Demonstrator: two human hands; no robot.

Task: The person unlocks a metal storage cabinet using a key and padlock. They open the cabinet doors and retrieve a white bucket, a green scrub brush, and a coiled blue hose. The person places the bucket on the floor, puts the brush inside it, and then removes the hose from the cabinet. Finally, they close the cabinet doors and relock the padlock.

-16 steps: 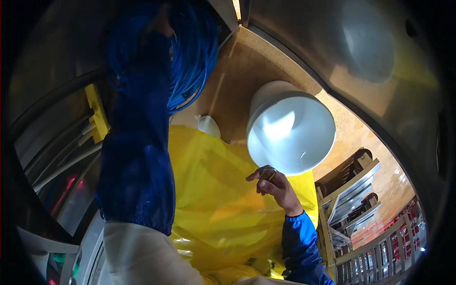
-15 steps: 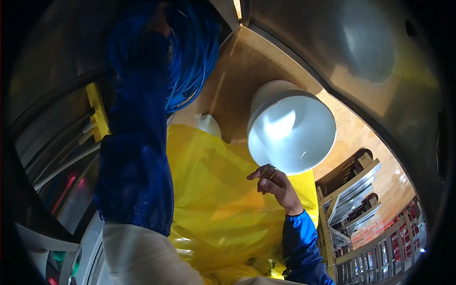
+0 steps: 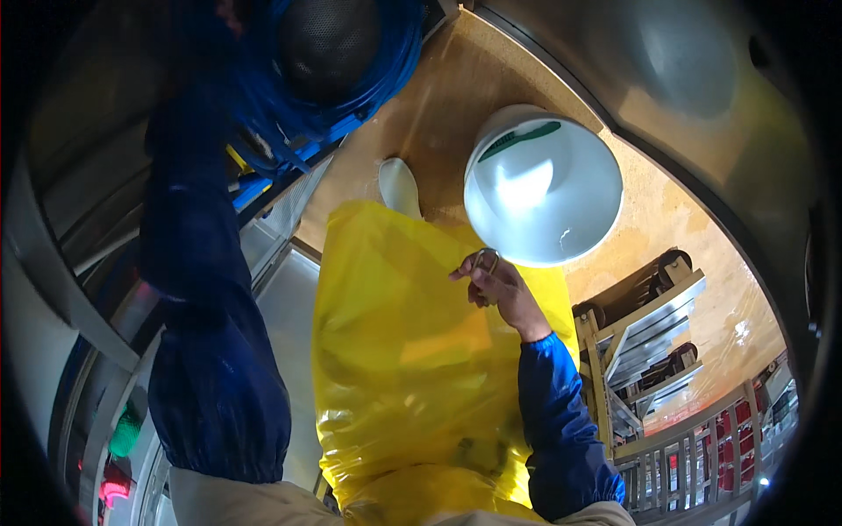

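1. Right-hand grip, half closed: the bare right hand has its fingers bent, with a small gold-coloured loop across them. Whether the loop is pinched or worn, I cannot tell.
2. Left-hand grip, undetermined: the bare left hand is a dim, blurred patch at the upper left; I cannot tell whether it is wide, narrow or holding anything.
3. Coil of glossy blue hose, upper left, beside the left hand; contact unclear. It circles a dark, round, perforated metal face.
4. Dark blue, shiny protective sleeves, one pair, covering both forearms; the left is stretched far forward, the right bent before the body.
5. Long, glossy yellow plastic apron, worn by the person; the right hand hovers in front of it.
6. White round bucket, mouth facing the wearer's head, just beyond the right hand. Inside: a slender dark green object near the rim.
7. White boot, partly showing past the apron, on the smooth brown floor.
8. Grey slatted railing, lower right.
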